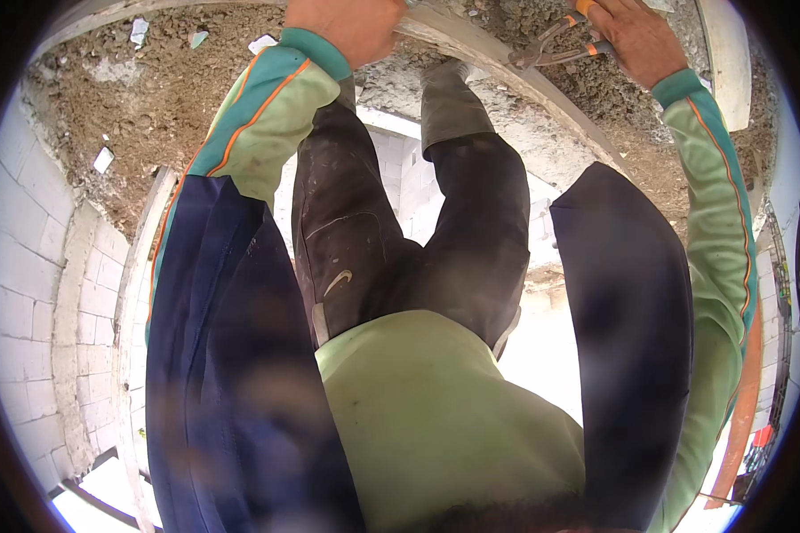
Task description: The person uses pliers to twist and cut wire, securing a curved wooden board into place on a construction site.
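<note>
Right hand [636,40], far right, is closed around orange-handled pliers [556,49], their nose on the pale beam [507,67], apparently to work at its edge. Left hand [347,27] clamps the same beam farther left, probably for support. Rough rubble-strewn ground [169,98] lies beyond.

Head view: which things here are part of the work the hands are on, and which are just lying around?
In use:
left hand gripping the pale curved bar
right hand holding orange-handled pliers at that bar

Lying about:
white scraps on the dirt
white block wall
</note>
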`<state>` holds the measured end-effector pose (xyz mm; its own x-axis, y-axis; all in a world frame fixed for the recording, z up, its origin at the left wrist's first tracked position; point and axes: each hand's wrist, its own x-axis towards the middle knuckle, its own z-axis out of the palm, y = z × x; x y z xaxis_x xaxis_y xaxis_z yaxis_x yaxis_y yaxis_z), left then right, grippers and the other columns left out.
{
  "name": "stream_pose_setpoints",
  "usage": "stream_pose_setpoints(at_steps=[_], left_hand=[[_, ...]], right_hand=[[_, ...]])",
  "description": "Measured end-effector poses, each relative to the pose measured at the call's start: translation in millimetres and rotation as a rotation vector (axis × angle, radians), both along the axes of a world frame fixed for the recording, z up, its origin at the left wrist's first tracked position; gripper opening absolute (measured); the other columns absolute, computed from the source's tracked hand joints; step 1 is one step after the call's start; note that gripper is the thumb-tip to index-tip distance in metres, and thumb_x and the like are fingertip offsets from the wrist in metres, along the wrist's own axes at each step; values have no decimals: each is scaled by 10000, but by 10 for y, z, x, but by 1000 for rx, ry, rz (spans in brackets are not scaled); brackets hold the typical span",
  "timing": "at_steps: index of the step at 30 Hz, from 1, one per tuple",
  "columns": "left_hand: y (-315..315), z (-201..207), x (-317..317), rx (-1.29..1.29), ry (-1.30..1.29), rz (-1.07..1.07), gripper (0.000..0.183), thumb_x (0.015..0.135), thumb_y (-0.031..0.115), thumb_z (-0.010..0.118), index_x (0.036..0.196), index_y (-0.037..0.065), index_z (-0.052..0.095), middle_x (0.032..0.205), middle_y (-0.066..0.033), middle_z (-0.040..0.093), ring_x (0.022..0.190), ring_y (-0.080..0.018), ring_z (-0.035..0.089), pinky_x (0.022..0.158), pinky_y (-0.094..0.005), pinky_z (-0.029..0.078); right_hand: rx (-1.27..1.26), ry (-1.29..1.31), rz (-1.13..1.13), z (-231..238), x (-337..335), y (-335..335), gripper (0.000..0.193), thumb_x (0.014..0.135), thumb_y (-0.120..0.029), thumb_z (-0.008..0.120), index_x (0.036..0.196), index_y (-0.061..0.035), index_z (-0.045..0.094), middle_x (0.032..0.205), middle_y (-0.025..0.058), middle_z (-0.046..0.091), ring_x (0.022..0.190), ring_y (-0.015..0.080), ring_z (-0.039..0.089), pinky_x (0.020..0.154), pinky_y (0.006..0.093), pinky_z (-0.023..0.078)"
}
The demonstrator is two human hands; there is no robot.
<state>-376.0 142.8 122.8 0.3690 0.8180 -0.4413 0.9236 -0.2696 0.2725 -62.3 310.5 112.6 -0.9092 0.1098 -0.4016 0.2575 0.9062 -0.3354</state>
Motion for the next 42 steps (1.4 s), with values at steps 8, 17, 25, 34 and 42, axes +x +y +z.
stream_pose_setpoints(at_steps=[8, 17, 25, 34, 42], left_hand=[[46, -29, 58, 100, 0, -6, 192, 619, 238, 720, 752, 99, 724, 951, -71, 678, 822, -276, 680, 771, -425, 515], [7, -15, 12, 58, -13, -37, 189, 617, 263, 730, 746, 124, 726, 919, -56, 659, 824, -274, 667, 763, -423, 523], [-141, -11, -40, 73, 11, -7, 159, 755, 226, 638, 790, 99, 728, 904, -73, 681, 882, -270, 667, 759, -404, 529], [-463, -119, -11, 182, 4, 13, 67, 750, 157, 656, 720, 165, 716, 815, 1, 678, 873, -219, 688, 688, -334, 490], [-316, -92, -42, 99, -53, 19, 113, 734, 199, 662, 768, 111, 724, 870, -39, 686, 853, -245, 677, 721, -381, 509]], right_hand=[[-7, -105, -380, -314, 778, -703, 554, 788, -71, 735, 1293, -145, 520, 1226, 69, 556, 1143, 289, 567, 865, 417, 560], [109, -194, -544, -209, 733, -1002, 333, 814, -147, 687, 1128, -162, 577, 1041, 17, 586, 1052, 249, 593, 780, 419, 544], [-6, -229, -691, -267, 774, -1360, 342, 858, -136, 649, 1190, -138, 565, 1157, 108, 616, 1063, 345, 591, 815, 486, 528], [145, -273, -384, 14, 343, -887, 350, 813, -199, 709, 1136, -122, 597, 1062, 80, 616, 1025, 304, 599, 842, 461, 512], [200, -158, 535, 258, -1009, 185, 295, 809, -253, 632, 1079, -152, 573, 943, 58, 570, 940, 235, 590, 777, 400, 508]])
